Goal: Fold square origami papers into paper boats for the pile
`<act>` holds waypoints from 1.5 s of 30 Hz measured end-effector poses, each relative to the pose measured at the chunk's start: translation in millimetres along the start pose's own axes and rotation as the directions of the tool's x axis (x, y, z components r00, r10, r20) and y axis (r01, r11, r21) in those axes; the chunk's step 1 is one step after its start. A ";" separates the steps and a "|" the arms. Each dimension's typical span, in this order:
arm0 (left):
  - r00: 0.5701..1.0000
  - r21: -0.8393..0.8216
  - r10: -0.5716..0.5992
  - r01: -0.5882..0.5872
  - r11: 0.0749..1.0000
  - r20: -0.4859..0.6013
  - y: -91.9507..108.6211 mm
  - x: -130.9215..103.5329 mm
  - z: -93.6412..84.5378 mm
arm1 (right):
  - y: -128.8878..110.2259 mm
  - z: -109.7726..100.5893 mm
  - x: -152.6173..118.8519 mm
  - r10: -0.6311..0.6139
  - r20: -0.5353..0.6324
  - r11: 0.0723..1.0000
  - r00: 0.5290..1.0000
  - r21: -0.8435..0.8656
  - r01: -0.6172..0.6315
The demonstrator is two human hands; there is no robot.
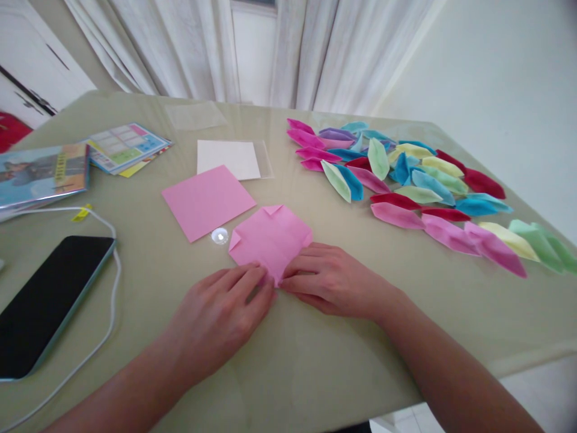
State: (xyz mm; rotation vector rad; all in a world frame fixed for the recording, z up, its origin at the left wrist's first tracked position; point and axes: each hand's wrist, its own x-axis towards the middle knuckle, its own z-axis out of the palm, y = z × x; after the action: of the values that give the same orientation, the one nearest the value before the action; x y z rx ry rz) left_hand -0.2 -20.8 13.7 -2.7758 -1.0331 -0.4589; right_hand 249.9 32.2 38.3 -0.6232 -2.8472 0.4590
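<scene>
A pink paper point(273, 237) with small folded-in corners lies on the table in front of me. At its near left edge, my left hand point(225, 310) is closed, thumb and fingers pinching the paper near its bottom point. My right hand point(331, 278) grips the same paper at the near right edge, its fingertips close to the left ones. The fingers cover the paper's near corner. Just beyond it, a flat pink sheet point(208, 203) lies unfolded, and a small clear round piece point(220, 236) sits between the two papers.
Many folded coloured paper pieces point(424, 174) spread over the right side. White sheets point(228, 159) in a clear sleeve lie farther back. On the left are a phone point(51, 300), a white cable point(115, 294), a booklet point(45, 174) and printed cards point(126, 146).
</scene>
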 end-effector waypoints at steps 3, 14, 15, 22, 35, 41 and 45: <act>1.000 0.016 0.016 -0.015 1.000 -0.018 3.9 -1.1 -0.7 | -0.7 0.7 0.3 0.004 0.004 1.000 1.000 -0.022 -0.003; 0.998 0.046 0.002 0.000 0.999 -0.060 6.9 3.8 -0.4 | -2.7 5.8 2.7 0.008 -0.021 0.996 1.000 -0.094 -0.010; 0.999 0.045 0.003 -0.001 0.999 -0.053 7.0 3.5 -0.5 | -2.8 5.2 2.5 0.008 -0.017 0.996 1.000 -0.094 -0.010; 0.999 0.021 -0.010 0.011 1.000 -0.042 8.1 2.5 -2.4 | -3.0 -2.9 -0.2 -0.009 0.033 0.998 0.999 -0.060 0.011; 0.998 0.001 -0.033 0.033 0.999 -0.046 9.0 3.9 -2.3 | -5.5 -4.0 -1.5 0.013 0.042 1.000 0.999 -0.018 -0.013; 0.998 -0.031 -0.059 0.058 0.998 -0.027 8.9 5.0 -3.3 | -5.9 -4.8 -1.9 0.023 0.062 1.000 0.998 -0.013 -0.022; 0.998 -0.014 -0.052 0.052 0.999 -0.017 7.9 5.0 -4.0 | -7.1 -6.3 -1.8 0.031 0.078 0.999 0.996 -0.017 -0.030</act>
State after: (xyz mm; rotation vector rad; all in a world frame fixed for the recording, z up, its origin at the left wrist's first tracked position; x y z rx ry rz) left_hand 7.6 -24.7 18.9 -2.7571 -1.1049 -0.4970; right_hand 250.4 26.9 46.3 -0.6672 -2.9212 0.4759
